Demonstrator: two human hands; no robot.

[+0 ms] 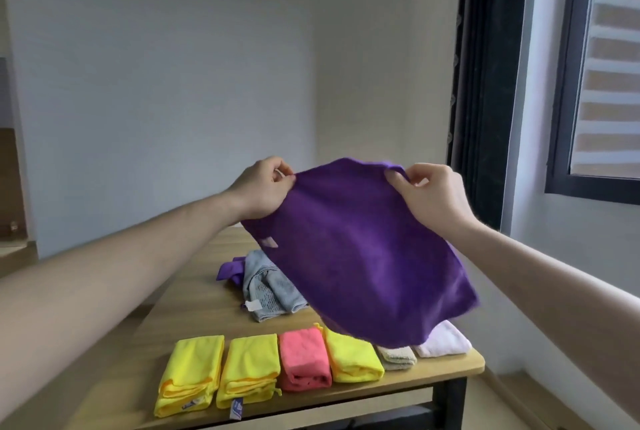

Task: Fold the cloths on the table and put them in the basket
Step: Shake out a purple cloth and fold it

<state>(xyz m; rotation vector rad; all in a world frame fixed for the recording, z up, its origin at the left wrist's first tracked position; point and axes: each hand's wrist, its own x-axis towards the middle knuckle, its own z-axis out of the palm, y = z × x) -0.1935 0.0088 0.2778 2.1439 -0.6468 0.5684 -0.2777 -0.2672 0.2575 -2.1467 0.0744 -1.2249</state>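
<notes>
I hold a large purple cloth [356, 253] up in the air over the wooden table [194, 305]. My left hand [265, 187] pinches its top left corner and my right hand [431, 197] pinches its top right corner. The cloth hangs spread out and slants down toward the right. Under it lie an unfolded grey cloth [268, 286] and part of another purple cloth [230, 268]. Along the near table edge sits a row of folded cloths: two yellow [192, 374] [251, 369], a pink one [304, 358], another yellow [353, 357], a beige one [396, 357] and a pale pink one [443, 341]. No basket is visible.
The table stands against a white wall [173, 83]. A dark curtain [485, 83] and a window with blinds [606, 66] are on the right. The floor drops away past the table's right edge.
</notes>
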